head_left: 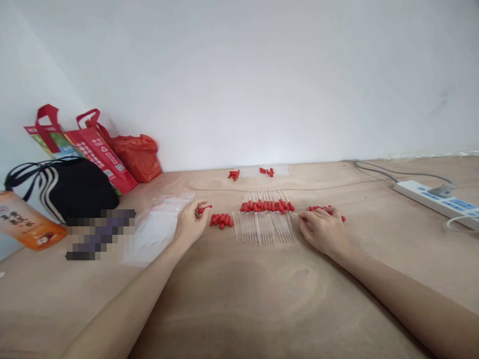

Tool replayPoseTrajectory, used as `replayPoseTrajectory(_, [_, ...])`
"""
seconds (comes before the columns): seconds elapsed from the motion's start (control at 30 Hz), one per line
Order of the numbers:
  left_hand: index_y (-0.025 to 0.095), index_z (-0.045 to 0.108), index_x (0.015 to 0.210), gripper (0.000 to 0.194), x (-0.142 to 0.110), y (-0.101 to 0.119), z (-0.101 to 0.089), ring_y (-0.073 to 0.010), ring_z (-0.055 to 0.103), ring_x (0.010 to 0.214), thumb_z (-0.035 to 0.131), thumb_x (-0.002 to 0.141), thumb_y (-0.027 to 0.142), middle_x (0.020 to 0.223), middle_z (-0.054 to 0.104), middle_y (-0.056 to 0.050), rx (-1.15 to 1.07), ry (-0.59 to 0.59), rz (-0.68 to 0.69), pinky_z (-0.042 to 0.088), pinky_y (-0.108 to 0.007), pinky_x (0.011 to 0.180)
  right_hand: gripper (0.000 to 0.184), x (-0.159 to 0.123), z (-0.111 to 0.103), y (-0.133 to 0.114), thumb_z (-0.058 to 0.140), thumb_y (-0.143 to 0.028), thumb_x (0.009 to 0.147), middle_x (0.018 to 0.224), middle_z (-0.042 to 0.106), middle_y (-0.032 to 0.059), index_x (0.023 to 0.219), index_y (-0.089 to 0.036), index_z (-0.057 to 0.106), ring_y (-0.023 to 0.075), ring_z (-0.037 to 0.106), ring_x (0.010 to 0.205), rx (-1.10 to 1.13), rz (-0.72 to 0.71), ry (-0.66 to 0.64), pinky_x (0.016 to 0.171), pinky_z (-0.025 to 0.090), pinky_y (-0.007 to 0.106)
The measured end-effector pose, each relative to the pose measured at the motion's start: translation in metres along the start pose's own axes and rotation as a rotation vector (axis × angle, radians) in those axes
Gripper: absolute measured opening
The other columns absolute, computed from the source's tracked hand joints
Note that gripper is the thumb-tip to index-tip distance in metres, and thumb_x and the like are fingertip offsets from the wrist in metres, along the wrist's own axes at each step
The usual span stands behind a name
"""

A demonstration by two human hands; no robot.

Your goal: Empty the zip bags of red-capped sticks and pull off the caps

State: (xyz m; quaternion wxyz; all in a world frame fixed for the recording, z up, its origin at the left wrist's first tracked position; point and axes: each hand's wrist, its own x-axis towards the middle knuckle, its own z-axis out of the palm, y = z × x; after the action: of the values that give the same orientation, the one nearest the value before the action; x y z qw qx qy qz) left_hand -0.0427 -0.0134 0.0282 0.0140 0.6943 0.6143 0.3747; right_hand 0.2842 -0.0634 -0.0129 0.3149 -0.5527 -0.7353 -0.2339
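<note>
My left hand [192,219] pinches a red rubber dropper bulb [205,208] between thumb and fingertips, just above the wood table. Beside it lies a small pile of red bulbs [221,220]. To the right, thin clear dropper tubes [262,229] lie side by side in two rows, one behind the other. Red bulbs [265,205] form a line across the tubes of the back row. My right hand [322,228] rests at the right end of the rows with its fingers closed; what they grip is too small to tell. More red bulbs [343,218] lie partly hidden behind that hand.
Clear zip bags [159,227] lie left of my left hand. Another clear bag [249,172] with red bulbs lies near the wall. Shopping bags [101,154], a black drawstring bag [82,189] and an orange packet [32,222] crowd the left. A power strip [430,197] sits at right.
</note>
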Motion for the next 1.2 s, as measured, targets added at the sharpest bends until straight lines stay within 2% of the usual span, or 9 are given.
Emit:
replayPoseTrajectory(0.17, [0.017,0.053,0.077,0.014,-0.001,-0.001,0.012,-0.0128,0.053,0.058,0.052,0.071,0.029,0.068,0.059,0.0,0.004,-0.006,-0.082,0.044,-0.024,0.059,0.023,-0.001,0.002,-0.004,0.043,-0.02,0.079,0.067,0.067,0.0015,0.077,-0.02,0.066,0.0149,0.054,0.066,-0.038,-0.045,0.005,0.075,0.023,0.034])
replayPoseTrajectory(0.4, [0.017,0.054,0.077,0.021,0.004,-0.009,0.017,-0.0171,0.06,0.066,0.055,0.069,0.036,0.073,0.064,-0.004,0.056,-0.081,-0.262,0.046,-0.027,0.064,0.024,-0.002,-0.002,-0.014,0.045,-0.033,0.081,0.069,0.067,0.0018,0.082,-0.021,0.066,0.0165,0.054,0.07,0.038,-0.067,-0.105,0.078,0.023,0.037])
replayPoseTrajectory(0.7, [0.019,0.063,0.078,0.031,0.005,-0.013,0.007,-0.021,0.063,0.086,0.04,0.079,0.04,0.084,0.07,-0.005,0.029,-0.165,-0.278,0.046,-0.029,0.076,0.027,-0.003,-0.005,-0.015,0.046,-0.039,0.08,0.072,0.066,0.0019,0.088,-0.023,0.065,0.0173,0.051,0.073,0.069,-0.077,-0.15,0.08,0.022,0.039])
replayPoseTrajectory(1.0, [0.019,0.061,0.083,0.03,0.005,-0.014,0.006,-0.0212,0.062,0.082,0.039,0.079,0.039,0.084,0.069,-0.005,0.064,-0.14,-0.274,0.045,-0.029,0.071,0.026,-0.003,-0.006,-0.016,0.048,-0.041,0.079,0.075,0.065,0.0021,0.085,-0.024,0.066,0.0181,0.052,0.077,0.079,-0.089,-0.159,0.08,0.023,0.04])
replayPoseTrajectory(1.1, [0.018,0.06,0.085,0.027,0.002,-0.008,0.004,-0.0227,0.058,0.087,0.042,0.079,0.037,0.089,0.066,-0.006,0.114,-0.055,-0.178,0.043,-0.032,0.078,0.026,-0.002,-0.005,-0.016,0.047,-0.041,0.08,0.075,0.066,0.0023,0.085,-0.023,0.066,0.0177,0.052,0.076,0.095,-0.079,-0.142,0.082,0.022,0.04])
replayPoseTrajectory(1.2, [0.019,0.059,0.082,0.022,-0.001,0.003,0.005,-0.0233,0.054,0.09,0.044,0.078,0.034,0.088,0.063,-0.006,0.165,0.047,0.085,0.04,-0.036,0.084,0.027,-0.002,-0.004,-0.015,0.045,-0.04,0.082,0.074,0.067,0.0022,0.083,-0.022,0.066,0.0178,0.052,0.075,0.091,-0.054,-0.119,0.084,0.022,0.041])
